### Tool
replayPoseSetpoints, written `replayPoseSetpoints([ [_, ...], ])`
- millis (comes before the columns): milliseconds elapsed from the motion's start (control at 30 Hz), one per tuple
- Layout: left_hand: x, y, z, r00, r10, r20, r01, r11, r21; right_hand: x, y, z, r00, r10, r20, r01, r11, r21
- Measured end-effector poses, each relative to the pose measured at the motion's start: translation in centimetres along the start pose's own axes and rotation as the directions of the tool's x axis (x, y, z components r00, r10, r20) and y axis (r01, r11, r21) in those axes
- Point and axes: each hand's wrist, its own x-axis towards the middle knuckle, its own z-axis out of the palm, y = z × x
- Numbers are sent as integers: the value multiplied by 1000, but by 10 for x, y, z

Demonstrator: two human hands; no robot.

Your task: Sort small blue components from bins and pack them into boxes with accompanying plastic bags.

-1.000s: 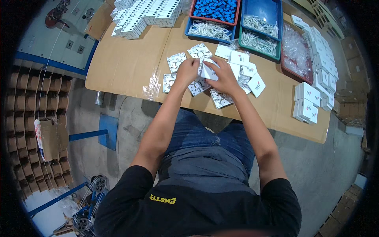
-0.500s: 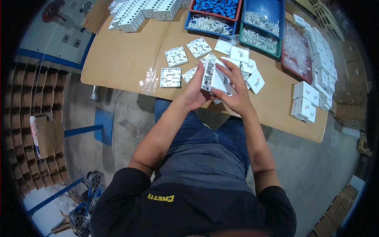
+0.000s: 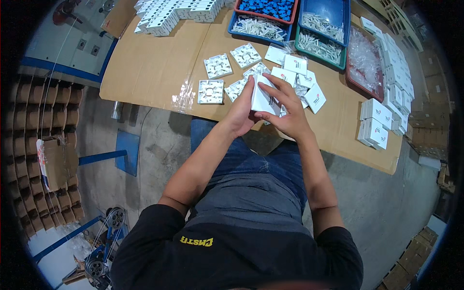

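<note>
A small white square plastic box (image 3: 263, 100) is held between my two hands, just above the table's near edge. My left hand (image 3: 239, 114) grips its left side, thumb along the edge. Wrapped over its right side, my right hand (image 3: 289, 107) has the fingers on the flat cover and the thumb at the near edge. The cover hides the inside of the box. Left of and beyond my hands lie several open white box bases (image 3: 211, 92) with moulded insides. Flat white square covers (image 3: 315, 98) lie in a loose pile to the right.
Cardboard covers the table (image 3: 154, 72). At the back stand a red tray of blue pieces (image 3: 266, 8), a blue tray of white plugs (image 3: 256, 29), and a green tray (image 3: 320, 48). A red tray of clear bags (image 3: 363, 63) and stacked white boxes (image 3: 374, 123) line the right.
The cover now lies over the box base in my hands; earlier it stood tilted and the inside showed. My right fingers have shifted slightly left over it.
</note>
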Motion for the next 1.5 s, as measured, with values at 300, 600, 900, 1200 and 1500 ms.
replayPoseSetpoints([
  [300,-17,2,-14,998,-56,12,51,958,282,1,1,-5,996,-58,64,53,995,86],
  [600,-27,-15,-5,974,-28,226,-118,788,604,15,-5,5,927,307,-214,-245,930,275],
  [900,-28,-23,-3,956,-111,272,-99,751,653,-2,8,18,919,24,-394,2,998,65],
  [1200,-7,-35,-14,949,315,-7,-281,856,434,4,4,-14,867,154,-473,-228,968,-104],
  [1500,-13,-44,-14,993,113,-34,-97,947,307,-50,-2,4,793,590,-152,-293,588,754],
])
